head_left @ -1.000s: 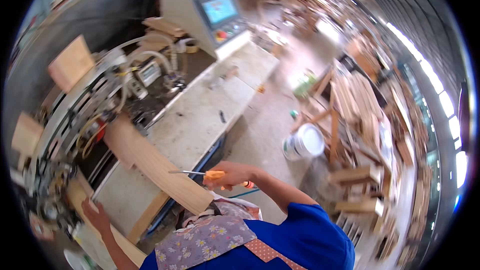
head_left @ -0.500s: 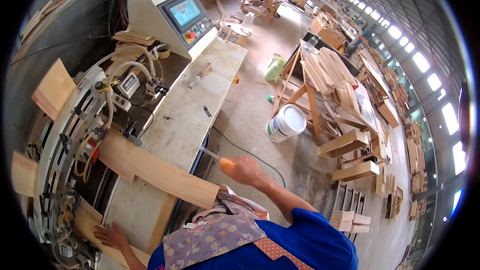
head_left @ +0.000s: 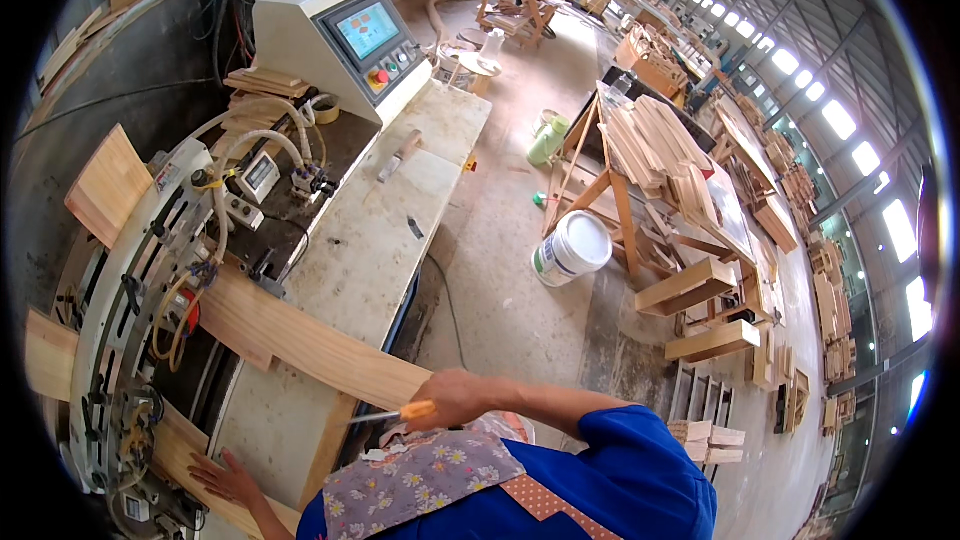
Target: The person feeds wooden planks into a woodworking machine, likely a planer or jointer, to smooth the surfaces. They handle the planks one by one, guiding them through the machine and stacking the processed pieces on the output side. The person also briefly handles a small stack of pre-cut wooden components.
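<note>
At your 10 o'clock, locate the dark grey wall [head_left: 150, 50]. At your 2 o'clock stands a wooden trestle table [head_left: 624, 220], its legs splayed. The pale, worn floor [head_left: 510, 310] runs from centre toward 12 o'clock, brightening near 1 o'clock; at 4 o'clock you see a dark band [head_left: 620, 355] across it. Between 1 and 3 o'clock, bright windows [head_left: 838, 120] form a row (the lens bends it) beneath the dim roof [head_left: 830, 20].

The left grip [head_left: 228, 481] lies on the near board [head_left: 178, 442], right of the machine [head_left: 100, 310]. The tool [head_left: 418, 410] is in the right grip [head_left: 449, 399]; left of it the far board [head_left: 310, 333] crosses the desk [head_left: 350, 260]. Ahead of both grips stands the console [head_left: 290, 35]; ahead and right, the bucket [head_left: 573, 248].
</note>
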`<move>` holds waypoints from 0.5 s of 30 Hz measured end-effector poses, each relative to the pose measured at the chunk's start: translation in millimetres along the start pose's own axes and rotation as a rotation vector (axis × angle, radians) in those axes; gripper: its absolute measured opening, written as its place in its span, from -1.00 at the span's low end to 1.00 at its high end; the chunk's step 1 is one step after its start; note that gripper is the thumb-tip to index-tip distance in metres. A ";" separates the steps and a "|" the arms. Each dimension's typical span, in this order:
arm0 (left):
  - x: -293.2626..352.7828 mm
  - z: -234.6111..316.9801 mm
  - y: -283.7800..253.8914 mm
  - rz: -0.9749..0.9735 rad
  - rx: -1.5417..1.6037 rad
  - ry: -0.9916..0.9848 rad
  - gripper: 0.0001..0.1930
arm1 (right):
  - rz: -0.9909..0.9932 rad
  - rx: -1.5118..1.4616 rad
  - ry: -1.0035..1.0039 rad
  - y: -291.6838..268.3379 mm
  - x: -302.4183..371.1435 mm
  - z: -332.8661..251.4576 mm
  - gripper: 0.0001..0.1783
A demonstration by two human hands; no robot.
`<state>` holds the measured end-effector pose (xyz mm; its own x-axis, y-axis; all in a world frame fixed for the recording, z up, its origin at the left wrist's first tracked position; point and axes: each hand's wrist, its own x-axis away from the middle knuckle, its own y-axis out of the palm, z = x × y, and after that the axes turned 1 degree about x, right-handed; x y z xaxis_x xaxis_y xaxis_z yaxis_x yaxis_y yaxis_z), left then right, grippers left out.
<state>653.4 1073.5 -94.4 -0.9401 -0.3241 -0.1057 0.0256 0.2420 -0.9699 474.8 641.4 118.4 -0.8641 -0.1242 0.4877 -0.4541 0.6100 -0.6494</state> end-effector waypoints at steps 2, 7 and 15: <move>0.0 -3.6 11.8 0.029 0.081 0.022 -0.27 | 0.141 0.040 0.325 -28.2 -7.4 20.5 -0.54; -1.9 -29.4 20.7 0.005 0.176 0.093 -0.34 | 0.168 0.040 0.170 -36.2 -7.3 14.9 -0.61; 2.2 -9.5 -19.5 0.053 0.428 0.099 -0.38 | 0.540 0.115 0.286 -40.2 -18.7 52.8 -0.76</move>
<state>647.5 1076.7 -73.6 -0.9613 -0.2268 -0.1565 0.1935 -0.1515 -0.9693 497.7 577.9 104.6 -0.8932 0.4030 0.1996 -0.0033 0.4378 -0.8991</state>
